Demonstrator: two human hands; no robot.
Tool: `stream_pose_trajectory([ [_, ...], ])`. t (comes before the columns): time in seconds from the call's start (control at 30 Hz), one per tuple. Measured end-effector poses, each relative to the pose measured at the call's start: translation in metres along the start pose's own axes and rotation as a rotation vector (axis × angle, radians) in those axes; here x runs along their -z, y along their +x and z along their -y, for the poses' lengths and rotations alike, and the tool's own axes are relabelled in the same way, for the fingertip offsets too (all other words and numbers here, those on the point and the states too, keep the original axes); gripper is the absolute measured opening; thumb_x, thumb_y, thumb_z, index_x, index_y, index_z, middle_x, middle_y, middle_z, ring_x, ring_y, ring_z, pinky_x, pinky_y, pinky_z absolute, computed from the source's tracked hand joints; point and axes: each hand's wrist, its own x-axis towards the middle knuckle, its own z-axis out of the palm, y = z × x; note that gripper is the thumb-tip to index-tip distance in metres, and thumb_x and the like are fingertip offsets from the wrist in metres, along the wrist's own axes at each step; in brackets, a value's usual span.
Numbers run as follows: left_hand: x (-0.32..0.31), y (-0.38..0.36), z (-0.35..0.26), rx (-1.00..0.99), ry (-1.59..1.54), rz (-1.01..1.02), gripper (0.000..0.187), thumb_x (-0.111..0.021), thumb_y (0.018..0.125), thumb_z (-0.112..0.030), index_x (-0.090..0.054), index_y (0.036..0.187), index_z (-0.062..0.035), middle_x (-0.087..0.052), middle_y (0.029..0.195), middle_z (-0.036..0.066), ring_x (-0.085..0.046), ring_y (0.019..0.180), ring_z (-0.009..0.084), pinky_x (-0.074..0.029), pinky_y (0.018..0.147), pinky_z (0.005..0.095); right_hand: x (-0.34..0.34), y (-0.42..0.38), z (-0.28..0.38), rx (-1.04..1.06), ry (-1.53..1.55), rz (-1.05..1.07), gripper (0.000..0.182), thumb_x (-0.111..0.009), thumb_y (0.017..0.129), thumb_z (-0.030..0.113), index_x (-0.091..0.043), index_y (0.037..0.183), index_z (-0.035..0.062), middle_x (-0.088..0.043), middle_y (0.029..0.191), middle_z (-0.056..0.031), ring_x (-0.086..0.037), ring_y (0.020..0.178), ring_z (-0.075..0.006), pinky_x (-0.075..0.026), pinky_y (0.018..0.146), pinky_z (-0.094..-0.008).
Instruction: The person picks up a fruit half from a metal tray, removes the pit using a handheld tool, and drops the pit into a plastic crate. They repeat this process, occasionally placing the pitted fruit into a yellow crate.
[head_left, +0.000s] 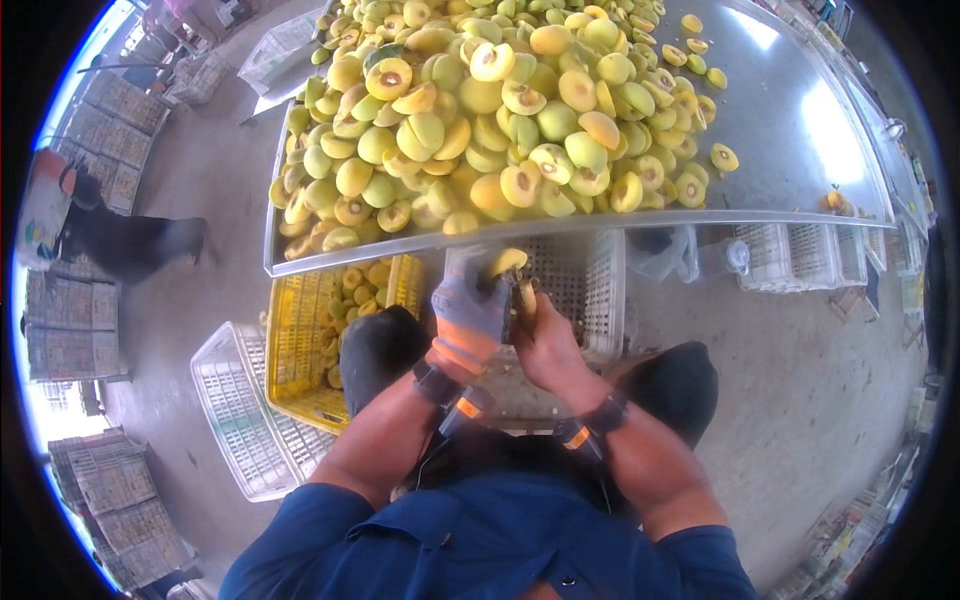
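Observation:
My left hand (470,305), in a grey and orange glove, is closed round a cut yellow fruit half (508,262) just below the metal table's front edge. Beside it my bare right hand (548,340) grips a small tool with a wooden-looking handle (527,297), its tip close to the fruit. The tool's working end is partly hidden between the hands. Above both hands, a large heap of halved yellow-green fruit (480,130) lies on the metal table (790,120).
A yellow crate (290,350) with fruit stands left of my knees, beside white crates (240,410). Another white crate (608,290) is under the table edge behind my hands. At the far left a person in dark clothes (130,240) is near stacked crates (75,330).

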Motion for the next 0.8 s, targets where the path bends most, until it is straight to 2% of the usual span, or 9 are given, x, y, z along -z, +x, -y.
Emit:
stream_pose_trajectory([
  [0.1,0.003,0.000,-0.007,0.011,-0.038,0.009,0.034,-0.078,0.092,-0.004,-0.069,0.125,-0.0039,-0.076,0.111,0.020,-0.076,0.097,0.0388,-0.061,0.083,0.0411,0.002,0.001,-0.003,0.025,0.007,0.024,0.029,-0.060,0.097,0.012,-0.056,0.123,-0.0025,-0.068,0.102,-0.0314,-0.065,0.099,-0.0531,-0.053,0.087,-0.0531],
  [0.2,0.001,-0.001,-0.003,-0.052,0.017,-0.016,0.034,-0.078,0.093,-0.004,-0.069,0.125,-0.0037,-0.076,0.112,0.020,-0.076,0.098,0.0392,-0.061,0.084,0.0413,-0.005,0.003,-0.014,0.046,0.042,0.026,0.030,-0.060,0.097,0.011,-0.056,0.123,-0.0021,-0.067,0.099,-0.0307,-0.065,0.095,-0.0529,-0.053,0.085,-0.0531],
  [0.3,0.005,-0.002,-0.002,0.072,-0.131,0.028,0.034,-0.078,0.093,-0.004,-0.068,0.126,-0.0034,-0.076,0.112,0.020,-0.076,0.099,0.0377,-0.060,0.085,0.0411,-0.003,0.005,-0.024,0.131,0.041,0.059,0.028,-0.058,0.098,0.010,-0.055,0.123,-0.0017,-0.067,0.099,-0.0307,-0.064,0.095,-0.0532,-0.054,0.084,-0.0525],
  [0.4,0.002,-0.005,0.000,0.050,-0.120,-0.015,0.034,-0.077,0.093,-0.003,-0.068,0.126,-0.0030,-0.077,0.111,0.020,-0.076,0.099,0.0352,-0.060,0.087,0.0404,0.010,0.007,0.016,-0.230,-0.262,0.067,0.025,-0.060,0.098,0.011,-0.056,0.119,-0.0027,-0.070,0.104,-0.0358,-0.065,0.105,-0.0577,-0.054,0.087,-0.0560],
  [0.5,0.004,-0.005,-0.001,0.007,-0.118,-0.015,0.033,-0.077,0.094,-0.002,-0.068,0.125,-0.0026,-0.077,0.110,0.019,-0.077,0.098,0.0337,-0.060,0.087,0.0395,0.002,0.003,-0.002,-0.053,-0.070,0.084,0.024,-0.060,0.099,0.012,-0.057,0.118,-0.0024,-0.070,0.104,-0.0352,-0.066,0.107,-0.0573,-0.054,0.088,-0.0551],
  [0.6,0.007,-0.003,-0.006,0.081,-0.144,0.050,0.034,-0.077,0.093,-0.003,-0.068,0.126,-0.0017,-0.077,0.110,0.019,-0.077,0.098,0.0318,-0.060,0.088,0.0387,-0.006,0.002,-0.011,0.110,0.190,0.084,0.023,-0.062,0.099,0.013,-0.057,0.116,-0.0021,-0.071,0.101,-0.0346,-0.066,0.105,-0.0577,-0.055,0.086,-0.0563],
  [0.7,-0.002,-0.003,0.014,0.125,-0.218,0.055,0.031,-0.075,0.096,-0.004,-0.068,0.126,-0.0021,-0.076,0.114,0.018,-0.076,0.101,0.0296,-0.059,0.087,0.0368,0.001,0.004,-0.008,0.027,0.047,0.097,0.025,-0.064,0.099,0.015,-0.058,0.116,-0.0023,-0.071,0.102,-0.0340,-0.067,0.104,-0.0569,-0.055,0.086,-0.0564],
  [0.8,-0.001,0.002,0.024,0.347,-0.713,0.056,0.024,-0.071,0.100,-0.006,-0.069,0.124,-0.0031,-0.075,0.119,0.017,-0.074,0.104,0.0270,-0.059,0.085,0.0340,0.009,0.003,0.003,0.008,-0.002,0.086,0.027,-0.063,0.100,0.017,-0.058,0.117,-0.0031,-0.071,0.103,-0.0335,-0.066,0.105,-0.0568,-0.054,0.087,-0.0562],
])
